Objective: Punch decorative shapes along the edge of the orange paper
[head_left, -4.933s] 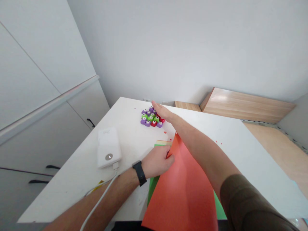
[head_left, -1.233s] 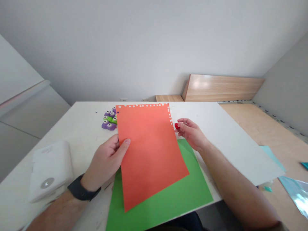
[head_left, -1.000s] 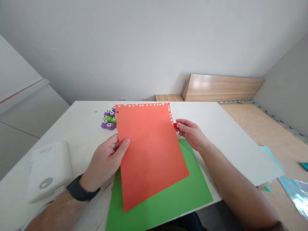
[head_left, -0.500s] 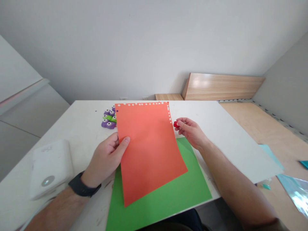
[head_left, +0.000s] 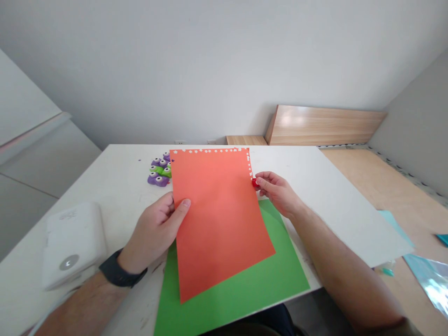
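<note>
Pinches punch [head_left: 255, 183] in right hand [head_left: 276, 191], at right edge of sheet [head_left: 219, 214].
Grips left edge in left hand [head_left: 157, 231], long side pointing away.

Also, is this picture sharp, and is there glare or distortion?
Head view: soft, even light; orange sheet in the left hand and red punch in the right hand look sharp; mild glare on the wooden board; the table stretches toward the corners.
</note>
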Tool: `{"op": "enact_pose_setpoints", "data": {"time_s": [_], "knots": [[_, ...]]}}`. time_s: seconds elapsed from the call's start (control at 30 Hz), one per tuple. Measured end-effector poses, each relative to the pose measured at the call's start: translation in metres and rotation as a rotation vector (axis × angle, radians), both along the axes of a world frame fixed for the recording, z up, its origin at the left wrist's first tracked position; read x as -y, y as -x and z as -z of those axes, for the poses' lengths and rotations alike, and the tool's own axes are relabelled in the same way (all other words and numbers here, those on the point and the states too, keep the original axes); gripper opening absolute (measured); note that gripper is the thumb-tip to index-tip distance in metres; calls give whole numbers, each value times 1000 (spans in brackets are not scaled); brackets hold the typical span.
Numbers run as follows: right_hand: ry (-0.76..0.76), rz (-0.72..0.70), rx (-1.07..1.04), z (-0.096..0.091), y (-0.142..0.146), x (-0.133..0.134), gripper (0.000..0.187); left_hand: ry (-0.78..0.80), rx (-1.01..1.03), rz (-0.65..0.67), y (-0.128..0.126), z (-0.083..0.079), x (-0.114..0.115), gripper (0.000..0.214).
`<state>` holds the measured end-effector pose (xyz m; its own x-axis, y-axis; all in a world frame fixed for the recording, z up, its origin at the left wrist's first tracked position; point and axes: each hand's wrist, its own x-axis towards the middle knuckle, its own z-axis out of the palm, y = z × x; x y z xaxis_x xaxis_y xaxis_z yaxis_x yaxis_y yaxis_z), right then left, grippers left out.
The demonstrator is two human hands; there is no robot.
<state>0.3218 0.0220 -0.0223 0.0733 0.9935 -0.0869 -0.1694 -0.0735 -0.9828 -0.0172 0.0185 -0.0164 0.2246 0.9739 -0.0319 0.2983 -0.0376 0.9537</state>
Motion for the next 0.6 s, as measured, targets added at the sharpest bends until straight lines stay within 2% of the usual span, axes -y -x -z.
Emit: {"op": "enact_pose_setpoints", "data": {"time_s": [0.3, 0.6], "knots": [[26, -26, -32, -2, 3, 1, 42, 36, 49, 19, -2, 0, 0, 46], [76, -104, -108, -5, 4, 3, 46, -2, 26, 22, 1, 0, 1, 47]]}}
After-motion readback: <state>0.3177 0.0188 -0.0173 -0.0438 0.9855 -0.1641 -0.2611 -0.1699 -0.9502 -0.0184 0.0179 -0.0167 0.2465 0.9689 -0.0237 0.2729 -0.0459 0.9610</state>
